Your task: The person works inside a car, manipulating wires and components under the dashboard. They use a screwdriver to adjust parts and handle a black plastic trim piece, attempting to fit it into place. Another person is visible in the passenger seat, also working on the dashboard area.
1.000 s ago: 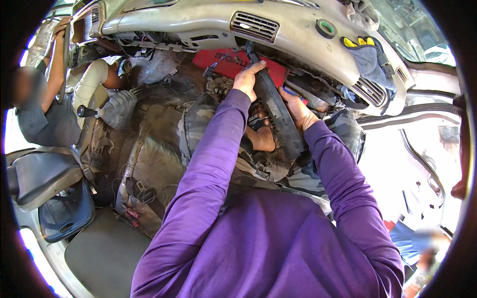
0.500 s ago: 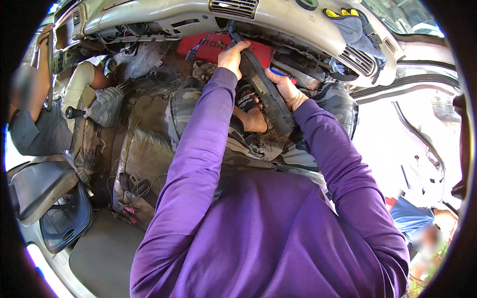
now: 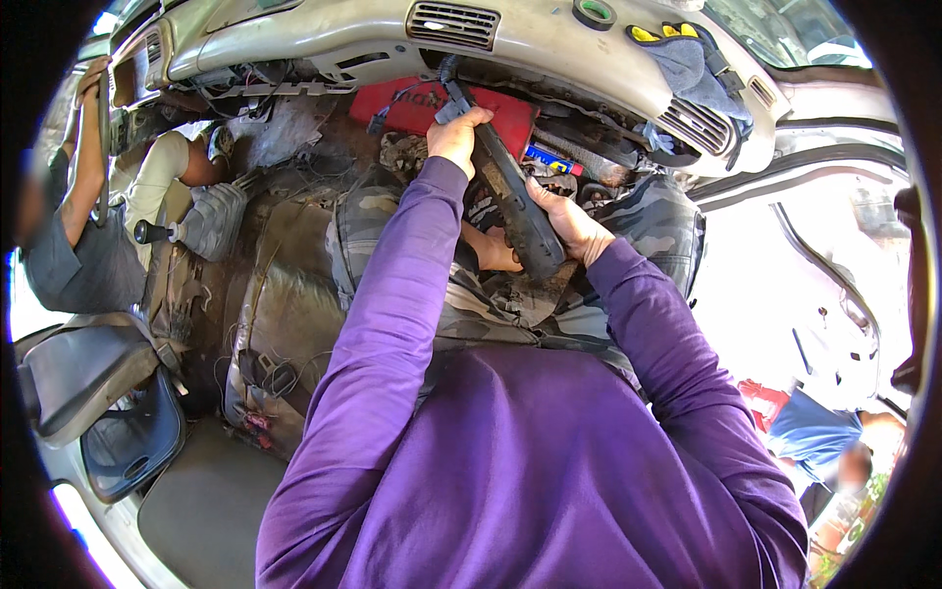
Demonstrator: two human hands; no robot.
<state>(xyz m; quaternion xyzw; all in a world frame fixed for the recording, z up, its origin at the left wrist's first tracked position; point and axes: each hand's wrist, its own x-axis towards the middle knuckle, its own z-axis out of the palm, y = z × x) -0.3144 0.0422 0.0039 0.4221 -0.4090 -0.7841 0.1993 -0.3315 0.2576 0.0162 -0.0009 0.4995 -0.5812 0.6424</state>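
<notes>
My left hand (image 3: pixel 455 143) is closed around the upper end of a long, narrow black plastic part (image 3: pixel 510 201), dusty on its face. A thin ribbed conduit (image 3: pixel 451 73) runs up from that end toward the dashboard. Lower down, my right hand (image 3: pixel 571 226) grips the right edge of the same part, thumb on top and fingers mostly hidden behind it. The part slants down to the right above my lap, over my camouflage trousers (image 3: pixel 653 221). Behind it lies a red item (image 3: pixel 508 116), perhaps a bag, and a small blue tube or box (image 3: pixel 549 159).
Above is the beige dashboard (image 3: pixel 343 34), with a tape roll (image 3: pixel 594 13) and grey gloves (image 3: pixel 677 59) on it. At left, another person (image 3: pixel 88 236) sits beyond the gear lever (image 3: pixel 147 232). The doorway at right stands open, with another person (image 3: pixel 814 432) outside.
The black part's lower end has shifted slightly left and down. My right hand has moved down and left with it, baring the blue item. The person at left has leaned slightly.
</notes>
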